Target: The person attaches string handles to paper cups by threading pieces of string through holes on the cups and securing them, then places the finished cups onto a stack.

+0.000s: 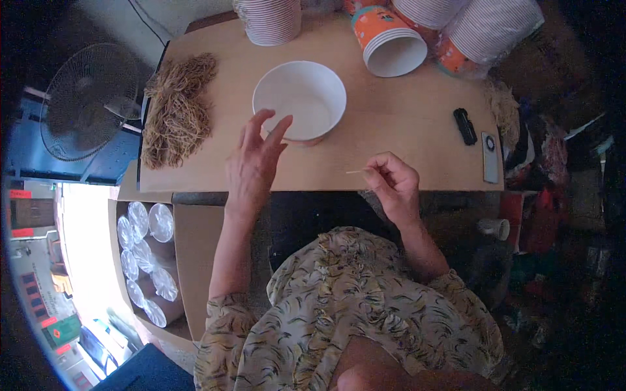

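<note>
A large white paper bucket point(298, 98) stands upright near the middle of the table, its open mouth facing up. My left hand point(253, 159) is over its near left rim, thumb and fingers spread and nothing held. Whether those fingertips touch the bucket, I cannot tell. To the right, above the table's front edge, my right hand point(394, 184) is closed in a pinch on a thin pale strand point(354, 171). One end sticks out to the left; the rest is hidden in the fingers. A bundle of tan twine point(177, 111) lies at the table's left side.
Stacked white buckets point(268, 23), orange nested buckets point(391, 49) and plastic-wrapped ones point(486, 32) line the back. At right lie a black clip-like object point(465, 126) and a phone point(489, 158). An open carton point(176, 274) with wrapped stacks is at lower left, below a fan point(88, 98).
</note>
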`<state>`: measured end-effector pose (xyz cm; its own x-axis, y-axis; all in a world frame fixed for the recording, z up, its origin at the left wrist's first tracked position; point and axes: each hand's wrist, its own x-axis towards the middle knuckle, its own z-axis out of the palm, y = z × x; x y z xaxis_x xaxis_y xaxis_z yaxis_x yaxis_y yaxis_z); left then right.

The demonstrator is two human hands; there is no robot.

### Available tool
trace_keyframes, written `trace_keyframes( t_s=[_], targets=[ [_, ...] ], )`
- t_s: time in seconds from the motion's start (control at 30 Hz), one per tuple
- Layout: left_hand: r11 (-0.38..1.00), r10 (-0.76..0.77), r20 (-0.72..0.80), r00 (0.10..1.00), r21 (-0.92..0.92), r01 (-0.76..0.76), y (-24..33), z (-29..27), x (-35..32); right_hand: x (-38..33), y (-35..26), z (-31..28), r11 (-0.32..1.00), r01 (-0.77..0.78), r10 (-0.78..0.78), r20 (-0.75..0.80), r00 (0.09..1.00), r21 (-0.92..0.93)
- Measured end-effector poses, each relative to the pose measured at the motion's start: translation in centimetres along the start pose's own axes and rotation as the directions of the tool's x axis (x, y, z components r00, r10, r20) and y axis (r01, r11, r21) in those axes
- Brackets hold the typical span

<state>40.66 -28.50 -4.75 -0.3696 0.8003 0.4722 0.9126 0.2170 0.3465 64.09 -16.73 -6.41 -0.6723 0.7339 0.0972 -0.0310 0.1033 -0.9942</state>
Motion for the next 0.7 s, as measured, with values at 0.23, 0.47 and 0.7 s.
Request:
trace_keyframes(
  t_s=[0.23, 0.47, 0.7],
  targets=[
    [0.926, 0.019, 0.041, 0.999, -0.378, -0.002, -1.9, 0.5, 0.8, 1.2, -0.6, 0.0, 0.985, 0.15, -0.16, -0.14, 0.977, -0.084],
    [0.415, -0.172, 0.443, 0.88, -0.778, 0.472, -0.9, 0.8, 0.1, 4.7, -1.5, 1.9, 0.799, 0.428, -0.521, -0.13, 0.843, -0.423],
    [0.351, -0.12, 0.542, 0.832, -0.761, 0.547, -3.4, 3.9, -1.3, 5.3, 1.6, 2.8, 0.728, 0.363, -0.481, -0.056, 0.875, -0.581]
  ],
)
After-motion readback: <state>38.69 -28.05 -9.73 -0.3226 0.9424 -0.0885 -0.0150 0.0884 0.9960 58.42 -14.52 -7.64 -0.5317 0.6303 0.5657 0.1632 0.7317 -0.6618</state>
